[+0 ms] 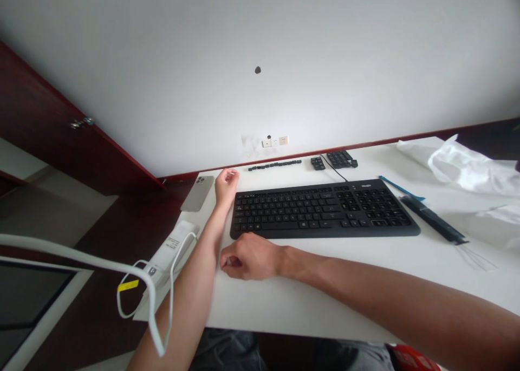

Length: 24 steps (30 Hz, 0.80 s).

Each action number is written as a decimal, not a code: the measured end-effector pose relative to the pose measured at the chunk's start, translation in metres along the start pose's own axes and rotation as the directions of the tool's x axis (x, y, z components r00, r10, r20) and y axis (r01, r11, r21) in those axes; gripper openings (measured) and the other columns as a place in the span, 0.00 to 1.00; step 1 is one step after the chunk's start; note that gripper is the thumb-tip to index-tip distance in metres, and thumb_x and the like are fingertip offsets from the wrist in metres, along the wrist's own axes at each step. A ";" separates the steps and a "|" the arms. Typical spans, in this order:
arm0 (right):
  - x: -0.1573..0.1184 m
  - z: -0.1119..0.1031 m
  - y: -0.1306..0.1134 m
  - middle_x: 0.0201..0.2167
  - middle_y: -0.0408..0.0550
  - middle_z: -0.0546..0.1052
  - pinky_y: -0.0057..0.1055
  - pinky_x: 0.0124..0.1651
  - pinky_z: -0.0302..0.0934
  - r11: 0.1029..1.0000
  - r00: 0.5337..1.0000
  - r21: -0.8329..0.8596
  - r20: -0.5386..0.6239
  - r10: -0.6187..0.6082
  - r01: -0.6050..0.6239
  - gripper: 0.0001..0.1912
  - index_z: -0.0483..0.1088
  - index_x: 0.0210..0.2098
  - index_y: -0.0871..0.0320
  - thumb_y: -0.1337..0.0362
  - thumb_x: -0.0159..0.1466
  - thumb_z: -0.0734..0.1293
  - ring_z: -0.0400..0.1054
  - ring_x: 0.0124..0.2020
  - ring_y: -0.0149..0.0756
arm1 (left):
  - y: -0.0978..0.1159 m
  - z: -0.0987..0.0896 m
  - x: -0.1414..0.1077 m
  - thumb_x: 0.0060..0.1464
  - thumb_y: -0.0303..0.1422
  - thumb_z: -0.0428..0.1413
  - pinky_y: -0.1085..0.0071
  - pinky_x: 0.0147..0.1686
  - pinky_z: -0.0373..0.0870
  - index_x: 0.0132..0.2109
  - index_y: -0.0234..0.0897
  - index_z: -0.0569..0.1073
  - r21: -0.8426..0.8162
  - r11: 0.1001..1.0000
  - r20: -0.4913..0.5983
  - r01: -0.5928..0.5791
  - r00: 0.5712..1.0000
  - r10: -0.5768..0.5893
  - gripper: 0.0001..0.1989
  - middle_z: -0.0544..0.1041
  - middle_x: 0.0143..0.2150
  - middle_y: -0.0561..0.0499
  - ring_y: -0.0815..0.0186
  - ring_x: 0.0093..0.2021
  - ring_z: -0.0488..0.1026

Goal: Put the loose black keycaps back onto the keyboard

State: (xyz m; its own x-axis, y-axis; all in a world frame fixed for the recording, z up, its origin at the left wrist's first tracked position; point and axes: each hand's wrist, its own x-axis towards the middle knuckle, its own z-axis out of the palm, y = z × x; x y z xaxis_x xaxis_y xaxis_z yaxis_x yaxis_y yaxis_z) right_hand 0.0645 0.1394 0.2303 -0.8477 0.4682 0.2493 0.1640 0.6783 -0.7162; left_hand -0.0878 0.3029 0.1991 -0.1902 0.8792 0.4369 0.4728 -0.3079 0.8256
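Note:
A black keyboard (284, 211) lies on the white table, with several key caps absent from its right part and top row. My left hand (226, 186) rests on the table just past the keyboard's upper left corner, its fingers curled together; whether they hold anything is too small to tell. My right hand (249, 256) is on the table before the keyboard's lower left corner, fingers curled in a pinch, with nothing discernible in it. Behind the keyboard are a row of loose black key caps (275, 166), a small group of caps (317, 163) and a larger group (339, 159).
A phone (197, 194) and a white power strip (173, 252) with a cable lie at the left edge. Right of the keyboard are a blue tool (402, 188), a black brush (433, 219) and white plastic bags (459, 162). A wall stands behind the table.

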 end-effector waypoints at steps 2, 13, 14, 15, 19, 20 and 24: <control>0.000 -0.002 -0.003 0.29 0.43 0.80 0.24 0.35 0.58 1.000 1.000 -0.014 0.006 0.011 -0.011 0.08 0.79 0.41 0.57 0.68 0.65 0.67 0.71 0.29 0.29 | -0.008 0.000 0.007 0.54 0.36 0.59 0.73 0.35 0.66 0.38 0.39 0.76 -0.016 0.999 -0.041 0.035 0.999 -0.036 0.07 0.75 0.31 0.53 0.67 0.32 0.71; 0.002 0.003 0.003 0.30 0.42 0.80 0.24 0.36 0.60 1.000 1.000 -0.005 0.019 0.010 -0.010 0.08 0.79 0.41 0.56 0.65 0.65 0.68 0.72 0.30 0.30 | -0.016 0.025 0.045 0.46 0.33 0.65 0.68 0.44 0.71 0.56 0.43 0.79 0.144 0.980 0.350 -0.139 0.933 0.081 0.26 0.81 0.50 0.49 0.63 0.40 0.73; 0.002 0.003 0.004 0.30 0.41 0.80 0.24 0.35 0.59 1.000 1.000 -0.007 0.018 0.010 -0.010 0.08 0.79 0.41 0.56 0.65 0.64 0.68 0.72 0.30 0.30 | -0.016 0.027 0.047 0.47 0.33 0.65 0.67 0.45 0.71 0.57 0.44 0.79 0.173 0.971 0.371 -0.162 0.924 0.088 0.28 0.81 0.51 0.49 0.63 0.41 0.73; 0.002 0.003 0.004 0.30 0.41 0.80 0.24 0.35 0.59 1.000 1.000 -0.009 0.016 0.012 -0.012 0.08 0.79 0.41 0.56 0.65 0.64 0.68 0.72 0.30 0.30 | -0.017 0.028 0.049 0.47 0.34 0.65 0.67 0.46 0.71 0.59 0.45 0.78 0.195 0.965 0.382 -0.175 0.920 0.090 0.29 0.81 0.52 0.49 0.62 0.42 0.73; 0.001 0.001 0.002 0.31 0.42 0.81 0.24 0.36 0.60 1.000 1.000 -0.008 0.024 0.016 -0.016 0.09 0.80 0.41 0.55 0.66 0.64 0.68 0.72 0.30 0.30 | -0.019 0.030 0.055 0.49 0.38 0.65 0.66 0.45 0.72 0.58 0.44 0.79 0.213 0.966 0.386 -0.149 0.921 0.057 0.27 0.81 0.52 0.49 0.62 0.41 0.72; 0.001 0.000 0.002 0.32 0.42 0.81 0.24 0.37 0.60 1.000 1.000 -0.007 0.029 0.012 -0.012 0.09 0.80 0.41 0.56 0.66 0.64 0.67 0.72 0.31 0.30 | -0.018 0.031 0.056 0.49 0.38 0.65 0.66 0.45 0.72 0.57 0.44 0.80 0.209 0.967 0.392 -0.143 0.919 0.051 0.26 0.82 0.51 0.49 0.62 0.41 0.72; 0.000 0.000 0.002 0.32 0.42 0.81 0.24 0.36 0.60 1.000 0.999 -0.013 0.038 0.007 -0.006 0.09 0.79 0.42 0.55 0.65 0.65 0.67 0.72 0.31 0.30 | -0.015 0.031 0.055 0.50 0.37 0.65 0.66 0.47 0.72 0.55 0.42 0.81 0.175 0.972 0.394 -0.159 0.916 0.079 0.23 0.84 0.48 0.49 0.63 0.40 0.73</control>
State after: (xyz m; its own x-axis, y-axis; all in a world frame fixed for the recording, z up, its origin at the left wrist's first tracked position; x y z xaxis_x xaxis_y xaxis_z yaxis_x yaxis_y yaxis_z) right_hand 0.0646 0.1412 0.2291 -0.8654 0.4506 0.2192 0.1761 0.6830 -0.7089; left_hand -0.0784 0.3676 0.1993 0.2022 0.9239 0.3248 0.6400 -0.3757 0.6703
